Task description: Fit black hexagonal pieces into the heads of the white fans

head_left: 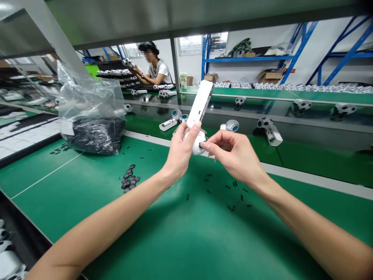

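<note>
My left hand (178, 153) is wrapped round a white device (201, 102) with a flat rectangular body and a round ball-shaped end. The body points up and slightly right, the ball end down. At the ball's right side, my right hand (239, 155) pinches with thumb and forefinger. A dark spot shows right at those fingertips; whether it is a loose black piece or part of the ball, I cannot tell. On the green bench (186, 241) below lie a small pile of black patches (130, 179) and several thin black slivers (231, 208).
A clear plastic bag (93, 116) of black pieces stands at left. Behind a pale strip, a dark green conveyor belt (320, 155) carries football-patterned devices (269, 130). A co-worker (155, 68) handles a similar device at the back. An overhead shelf (186, 15) spans the top.
</note>
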`<action>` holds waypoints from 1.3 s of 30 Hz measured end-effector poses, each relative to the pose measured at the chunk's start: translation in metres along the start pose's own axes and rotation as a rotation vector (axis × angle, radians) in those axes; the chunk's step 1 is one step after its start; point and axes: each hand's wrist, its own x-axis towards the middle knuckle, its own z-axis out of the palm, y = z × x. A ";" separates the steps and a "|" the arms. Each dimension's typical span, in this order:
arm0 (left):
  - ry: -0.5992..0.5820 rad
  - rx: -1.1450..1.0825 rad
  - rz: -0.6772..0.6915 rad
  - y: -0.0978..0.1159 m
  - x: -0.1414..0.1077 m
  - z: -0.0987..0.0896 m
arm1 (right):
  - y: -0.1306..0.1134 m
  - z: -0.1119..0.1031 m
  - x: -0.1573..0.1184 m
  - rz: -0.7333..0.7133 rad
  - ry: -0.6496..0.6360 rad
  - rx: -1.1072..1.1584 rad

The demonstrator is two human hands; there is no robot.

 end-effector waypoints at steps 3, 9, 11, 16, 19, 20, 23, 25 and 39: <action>0.050 -0.026 -0.030 0.001 -0.002 0.002 | -0.001 0.003 -0.005 -0.047 -0.008 -0.066; 0.094 -0.070 -0.054 0.001 -0.002 0.003 | -0.004 0.005 -0.011 -0.057 -0.019 -0.080; 0.106 -0.081 -0.047 0.001 -0.002 0.004 | -0.005 0.005 -0.012 -0.045 -0.021 -0.063; 0.142 -0.069 -0.046 0.003 -0.005 0.005 | -0.007 0.004 -0.011 -0.020 -0.025 -0.030; 0.139 -0.001 0.001 0.002 -0.008 0.004 | -0.009 0.005 -0.011 -0.016 -0.014 -0.017; 0.136 0.027 0.023 0.002 -0.009 0.003 | -0.010 0.005 -0.011 -0.012 -0.009 -0.010; 0.127 0.110 0.068 0.002 -0.012 0.002 | -0.014 0.005 -0.012 0.021 -0.008 0.005; 0.116 0.159 0.089 0.005 -0.014 0.003 | -0.016 0.003 -0.012 0.059 -0.023 0.032; 0.042 0.157 0.154 0.030 -0.008 -0.003 | -0.011 0.011 0.000 -0.177 0.008 0.062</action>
